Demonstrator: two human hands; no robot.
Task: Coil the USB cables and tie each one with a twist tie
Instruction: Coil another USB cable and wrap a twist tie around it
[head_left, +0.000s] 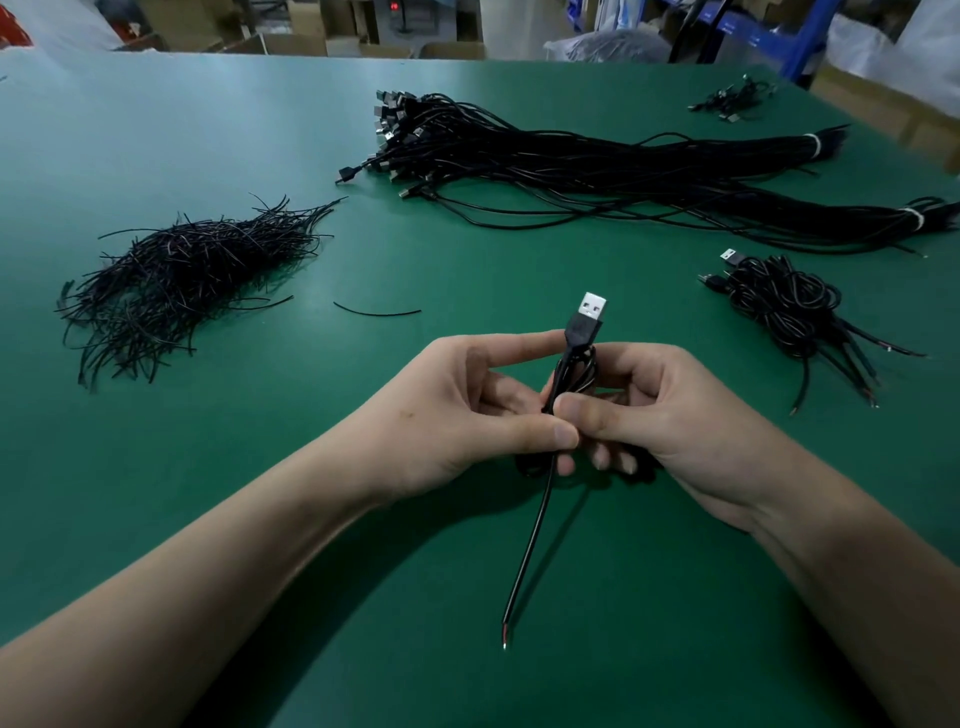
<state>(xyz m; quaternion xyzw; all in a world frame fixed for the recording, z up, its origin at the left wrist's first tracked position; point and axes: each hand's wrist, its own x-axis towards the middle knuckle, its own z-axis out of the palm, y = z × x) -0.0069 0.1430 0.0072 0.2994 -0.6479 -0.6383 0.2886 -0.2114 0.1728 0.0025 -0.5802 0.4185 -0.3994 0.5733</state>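
Head view: both hands pinch one coiled USB cable (574, 374)

Both thumbs meet at the middle of the small black coil, the left thumb (556, 434) pressed under the right thumb (574, 408). The left hand (467, 410) curls in from its side, with its forefinger stretched out to touch the neck of the plug. The right hand (670, 415) closes round the coil from the other side, its lower fingers tucked beneath. Whether a tie is already round the coil I cannot tell; the fingers cover that spot.

The silver USB-A plug (592, 307) stands up above the knuckles. The cable's loose tail (524, 561) runs down and toward the person, ending in a bare tip just above the green table (208, 467).

A single black twist tie (376, 312) lies near the left hand, farther up the table. Beyond it, well to the left, sits a loose heap of twist ties (182, 280). To the right lies a small pile of coiled cables (795, 306) with their tails splayed out. Across the far half of the table stretches a long bundle of uncoiled USB cables (597, 161), plugs at its left end, cinched with white bands (813, 144) at its right. A few more cables (732, 101) lie at the far right corner, and cardboard boxes (291, 44) stand behind the table.
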